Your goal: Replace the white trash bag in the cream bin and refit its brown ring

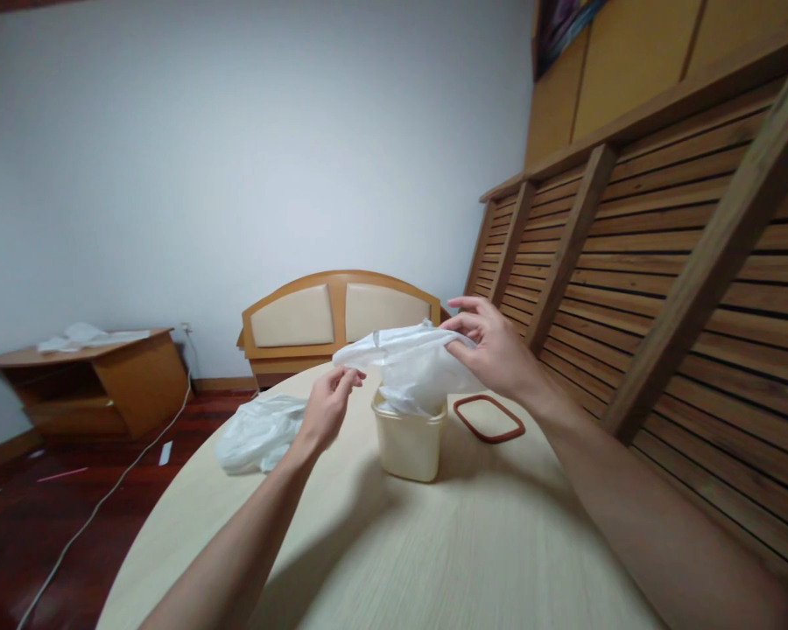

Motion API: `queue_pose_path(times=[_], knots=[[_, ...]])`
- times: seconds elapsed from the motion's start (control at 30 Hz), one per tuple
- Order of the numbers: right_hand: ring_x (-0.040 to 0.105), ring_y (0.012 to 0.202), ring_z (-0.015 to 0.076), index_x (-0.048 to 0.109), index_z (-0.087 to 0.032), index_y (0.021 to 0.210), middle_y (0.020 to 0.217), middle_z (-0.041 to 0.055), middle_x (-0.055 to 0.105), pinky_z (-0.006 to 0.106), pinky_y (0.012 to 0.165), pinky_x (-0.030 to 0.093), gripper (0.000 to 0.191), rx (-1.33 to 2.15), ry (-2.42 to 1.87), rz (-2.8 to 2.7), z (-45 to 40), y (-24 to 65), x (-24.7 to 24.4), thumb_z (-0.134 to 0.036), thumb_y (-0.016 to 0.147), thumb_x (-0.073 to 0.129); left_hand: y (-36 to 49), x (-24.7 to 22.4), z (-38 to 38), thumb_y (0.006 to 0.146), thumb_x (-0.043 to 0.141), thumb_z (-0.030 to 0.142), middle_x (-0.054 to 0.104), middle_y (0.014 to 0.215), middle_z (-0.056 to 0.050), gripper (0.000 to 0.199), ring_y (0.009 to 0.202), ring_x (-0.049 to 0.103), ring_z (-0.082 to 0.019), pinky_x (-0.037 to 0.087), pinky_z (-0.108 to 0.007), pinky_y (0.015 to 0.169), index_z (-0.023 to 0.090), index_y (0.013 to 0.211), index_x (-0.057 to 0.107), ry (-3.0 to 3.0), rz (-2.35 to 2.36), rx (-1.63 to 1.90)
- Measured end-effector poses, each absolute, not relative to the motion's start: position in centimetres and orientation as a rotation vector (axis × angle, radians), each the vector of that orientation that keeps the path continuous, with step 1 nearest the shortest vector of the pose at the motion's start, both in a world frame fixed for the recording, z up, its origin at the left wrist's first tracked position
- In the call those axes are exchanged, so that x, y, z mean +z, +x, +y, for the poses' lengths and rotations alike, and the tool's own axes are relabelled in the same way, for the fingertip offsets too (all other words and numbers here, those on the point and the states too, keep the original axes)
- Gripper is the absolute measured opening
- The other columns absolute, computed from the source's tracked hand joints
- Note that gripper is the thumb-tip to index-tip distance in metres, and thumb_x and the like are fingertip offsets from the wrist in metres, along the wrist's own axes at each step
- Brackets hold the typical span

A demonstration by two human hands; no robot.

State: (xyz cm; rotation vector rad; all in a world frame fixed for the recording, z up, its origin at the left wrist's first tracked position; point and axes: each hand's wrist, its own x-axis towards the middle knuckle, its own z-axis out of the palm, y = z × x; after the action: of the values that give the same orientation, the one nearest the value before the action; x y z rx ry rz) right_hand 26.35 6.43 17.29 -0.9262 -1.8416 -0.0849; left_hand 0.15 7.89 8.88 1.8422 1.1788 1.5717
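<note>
A white plastic bag (413, 363) hangs down into a small cream-coloured bin (410, 446) that stands upright on the table. My right hand (486, 341) pinches the bag's rim on the right, thumb below and some fingers raised. At the left end of the stretched rim, my left hand (332, 398) is closed with thumb and fingers together on the bag's edge. The bag's mouth is pulled wide above the bin, and its lower part is hidden inside. To the right of the bin lies a brown rounded ring frame (489, 418), touched by neither hand.
A crumpled pile of white plastic bags (259, 433) lies on the round light-wood table (473, 542), left of my left hand. Behind are a headboard (341, 315) and, leaning at the right, a slatted wooden panel (657, 262). A low cabinet (131, 381) and a cable (115, 494) are at left.
</note>
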Motion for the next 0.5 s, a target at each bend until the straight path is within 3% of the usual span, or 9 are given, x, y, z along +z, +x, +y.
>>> queue_pose_path(times=[0.07, 0.13, 0.2, 0.23, 0.27, 0.33, 0.4, 0.5], knots=[[0.061, 0.117, 0.0284, 0.074, -0.021, 0.088, 0.127, 0.0092, 0.065, 0.043, 0.104, 0.045, 0.015, -0.121, -0.894, -1.836, 5.5, 26.5, 17.5, -0.023, 0.078, 0.063, 0.0, 8.7, 8.2, 0.085, 0.056, 0.047, 0.069, 0.091, -0.009, 0.034, 0.083, 0.067, -0.021, 0.053, -0.035, 0.076, 0.015, 0.093, 0.062, 1.687, 1.200, 1.642], [0.066, 0.103, 0.0263, 0.072, -0.020, 0.092, 0.109, 0.0077, 0.072, 0.040, 0.095, 0.050, 0.017, -0.044, -0.884, -1.838, 4.7, 26.6, 17.7, -0.023, 0.080, 0.061, 0.0, 8.6, 8.3, 0.081, 0.064, 0.045, 0.067, 0.110, -0.011, 0.050, 0.087, 0.067, -0.020, 0.054, -0.035, 0.077, 0.017, 0.120, 0.054, 1.627, 1.179, 1.721], [0.067, 0.086, 0.0221, 0.070, -0.018, 0.096, 0.095, 0.0054, 0.074, 0.032, 0.080, 0.052, 0.020, 0.106, -0.874, -1.859, 3.7, 26.6, 17.8, -0.024, 0.082, 0.058, 0.0, 8.8, 7.9, 0.080, 0.067, 0.042, 0.053, 0.140, -0.015, 0.066, 0.107, 0.064, -0.023, 0.054, -0.037, 0.086, 0.023, 0.138, 0.042, 1.717, 1.116, 1.782], [0.066, 0.081, 0.0204, 0.069, -0.018, 0.097, 0.091, 0.0044, 0.074, 0.030, 0.075, 0.051, 0.020, 0.177, -0.858, -1.898, 3.2, 26.6, 17.8, -0.024, 0.081, 0.057, 0.0, 9.0, 7.5, 0.082, 0.065, 0.042, 0.044, 0.150, -0.014, 0.063, 0.120, 0.059, -0.026, 0.052, -0.040, 0.093, 0.026, 0.139, 0.044, 1.805, 1.071, 1.804], [0.066, 0.080, 0.0192, 0.069, -0.018, 0.097, 0.091, 0.0036, 0.073, 0.028, 0.072, 0.050, 0.021, 0.241, -0.828, -1.964, 2.5, 26.6, 17.8, -0.023, 0.081, 0.057, 0.0, 9.2, 7.0, 0.084, 0.062, 0.044, 0.037, 0.157, -0.012, 0.053, 0.130, 0.052, -0.028, 0.048, -0.043, 0.100, 0.026, 0.133, 0.051, 1.909, 1.014, 1.813], [0.066, 0.079, 0.0178, 0.070, -0.020, 0.097, 0.091, 0.0019, 0.074, 0.026, 0.071, 0.049, 0.023, 0.356, -0.760, -2.175, 1.1, 26.5, 17.7, -0.020, 0.078, 0.058, -0.2, 9.8, 5.8, 0.090, 0.051, 0.051, 0.041, 0.156, -0.009, 0.034, 0.141, 0.041, -0.031, 0.037, -0.049, 0.113, 0.022, 0.103, 0.066, 2.101, 0.888, 1.807], [0.067, 0.081, 0.0176, 0.072, -0.022, 0.101, 0.094, 0.0010, 0.074, 0.025, 0.072, 0.049, 0.027, 0.470, -0.717, -2.442, -0.4, 26.3, 17.3, -0.017, 0.078, 0.060, -0.3, 10.4, 4.5, 0.092, 0.041, 0.060, 0.055, 0.146, -0.009, 0.045, 0.138, 0.045, -0.034, 0.033, -0.052, 0.116, 0.022, 0.078, 0.061, 2.179, 0.812, 1.786], [0.069, 0.094, 0.0208, 0.073, -0.025, 0.115, 0.107, 0.0034, 0.076, 0.028, 0.083, 0.051, 0.034, 0.612, -0.694, -2.744, -2.2, 25.8, 16.8, -0.025, 0.080, 0.071, -0.3, 11.0, 2.8, 0.093, 0.039, 0.063, 0.068, 0.125, -0.012, 0.046, 0.126, 0.056, -0.034, 0.040, -0.052, 0.111, 0.023, 0.082, 0.058, 2.204, 0.715, 1.724]])
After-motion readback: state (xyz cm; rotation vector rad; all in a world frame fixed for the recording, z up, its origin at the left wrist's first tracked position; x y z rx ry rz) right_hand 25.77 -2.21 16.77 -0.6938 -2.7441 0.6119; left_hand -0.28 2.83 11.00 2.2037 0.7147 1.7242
